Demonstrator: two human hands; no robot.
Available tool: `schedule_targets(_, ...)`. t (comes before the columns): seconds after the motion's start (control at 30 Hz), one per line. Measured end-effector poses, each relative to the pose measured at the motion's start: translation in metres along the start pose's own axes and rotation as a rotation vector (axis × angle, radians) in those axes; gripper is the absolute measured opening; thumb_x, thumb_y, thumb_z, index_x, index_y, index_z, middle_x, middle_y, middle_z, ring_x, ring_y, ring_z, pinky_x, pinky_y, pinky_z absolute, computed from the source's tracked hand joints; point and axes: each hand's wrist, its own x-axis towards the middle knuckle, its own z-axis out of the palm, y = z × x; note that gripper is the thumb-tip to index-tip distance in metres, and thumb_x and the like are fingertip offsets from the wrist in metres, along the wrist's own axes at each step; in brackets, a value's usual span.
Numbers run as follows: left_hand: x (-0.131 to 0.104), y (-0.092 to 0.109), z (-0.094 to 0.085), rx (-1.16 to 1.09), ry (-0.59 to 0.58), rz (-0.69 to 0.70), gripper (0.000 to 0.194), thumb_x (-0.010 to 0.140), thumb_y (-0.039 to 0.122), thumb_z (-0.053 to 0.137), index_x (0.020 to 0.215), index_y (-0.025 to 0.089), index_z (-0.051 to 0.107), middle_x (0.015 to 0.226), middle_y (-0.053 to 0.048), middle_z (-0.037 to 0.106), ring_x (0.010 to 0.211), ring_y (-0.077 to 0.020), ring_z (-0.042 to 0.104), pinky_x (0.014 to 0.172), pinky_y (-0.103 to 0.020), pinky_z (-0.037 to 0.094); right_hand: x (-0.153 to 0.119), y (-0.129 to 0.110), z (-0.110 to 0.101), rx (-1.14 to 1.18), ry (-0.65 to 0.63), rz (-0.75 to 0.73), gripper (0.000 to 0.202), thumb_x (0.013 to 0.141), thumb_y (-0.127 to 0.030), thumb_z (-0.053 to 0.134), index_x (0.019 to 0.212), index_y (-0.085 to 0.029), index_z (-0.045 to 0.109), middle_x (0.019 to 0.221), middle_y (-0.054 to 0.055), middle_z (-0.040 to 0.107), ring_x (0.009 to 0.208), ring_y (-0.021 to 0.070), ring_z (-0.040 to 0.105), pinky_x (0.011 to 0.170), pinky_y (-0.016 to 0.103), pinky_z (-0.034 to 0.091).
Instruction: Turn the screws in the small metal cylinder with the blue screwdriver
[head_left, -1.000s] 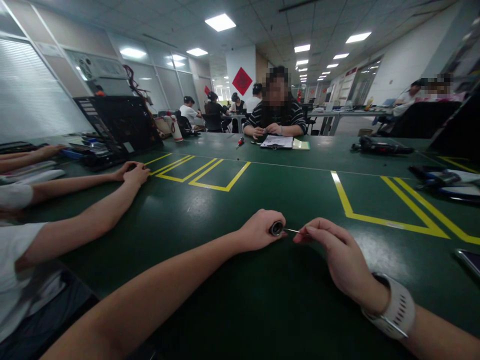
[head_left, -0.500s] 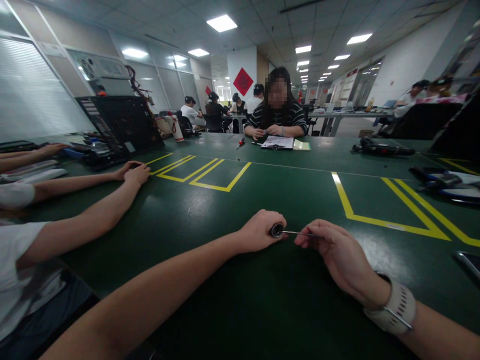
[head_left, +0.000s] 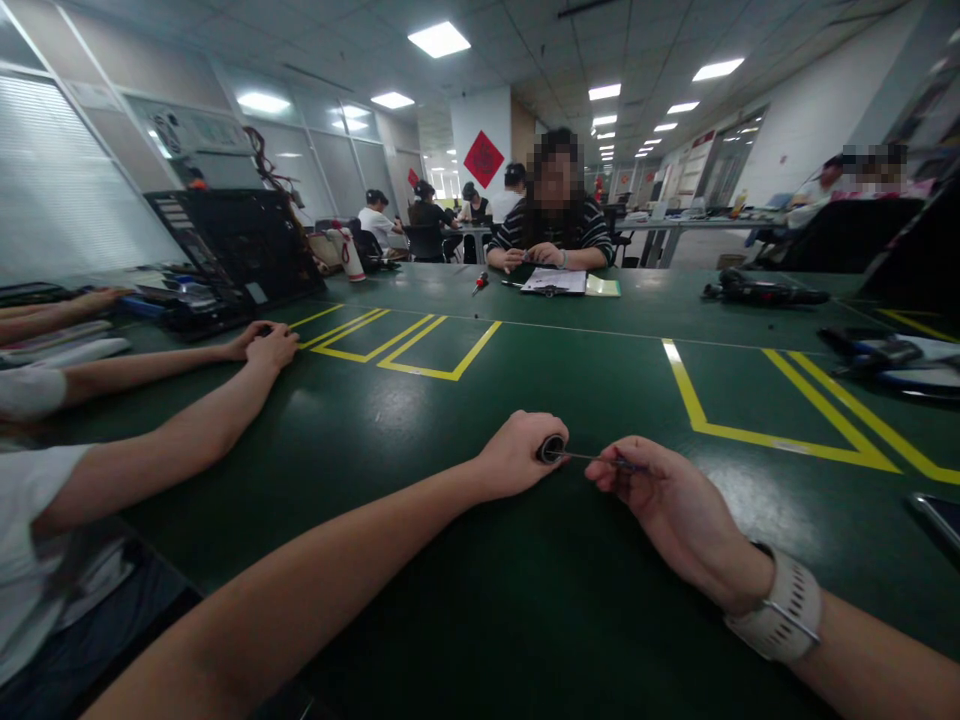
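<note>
My left hand (head_left: 521,455) is closed around a dark cylindrical part with a round, metal-rimmed open end (head_left: 551,449) that faces me and to the right. In a fingertip pinch, my right hand (head_left: 667,500) holds a thin metal-shafted tool (head_left: 592,457), its far end hidden by the fingers. The shaft points left and its tip is at the round opening; how deep it reaches I cannot tell. Both hands are low over the green table (head_left: 480,600). A pale watch strap (head_left: 780,605) is on my right wrist.
Yellow tape (head_left: 780,442) marks the table. Across it a person sits behind a clipboard (head_left: 553,282) and a red screwdriver (head_left: 481,282). At left are a co-worker's hands (head_left: 262,343) and a black case (head_left: 240,245). A phone-like object (head_left: 937,522) lies at the right edge.
The view has shifted slightly. My right hand has turned a little, and a dark bit of the tool now shows at its fingers. Both grips hold.
</note>
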Motion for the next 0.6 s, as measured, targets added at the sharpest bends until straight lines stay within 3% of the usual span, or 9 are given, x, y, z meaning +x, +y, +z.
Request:
schedule_targets(0.37, -0.0018, 0.0030, -0.0013, 0.114, 0.005, -0.052, 0.003, 0.079, 0.017, 0.054, 0.082, 0.017, 0.054, 0.079, 0.000, 0.059, 0.076, -0.0143, 0.055, 0.073, -0.029, 0.038, -0.0036, -0.0034, 0.0034, -0.169, 0.127, -0.159, 0.014, 0.068, -0.027, 0.059, 0.057, -0.018, 0.062, 0.061, 0.005, 0.064, 0.062, 0.0182, 0.056, 0.062, 0.033, 0.042)
schedule_targets(0.6, -0.0030, 0.0064, -0.0006, 0.221, 0.004, -0.057, 0.003, 0.080, 0.017, 0.053, 0.083, 0.017, 0.054, 0.081, -0.001, 0.059, 0.078, -0.0161, 0.054, 0.071, -0.030, 0.037, -0.0057, -0.0017, 0.0041, -0.204, 0.103, -0.163, 0.015, 0.071, -0.027, 0.058, 0.061, -0.018, 0.063, 0.063, 0.005, 0.064, 0.065, 0.0186, 0.058, 0.066, 0.034, 0.042)
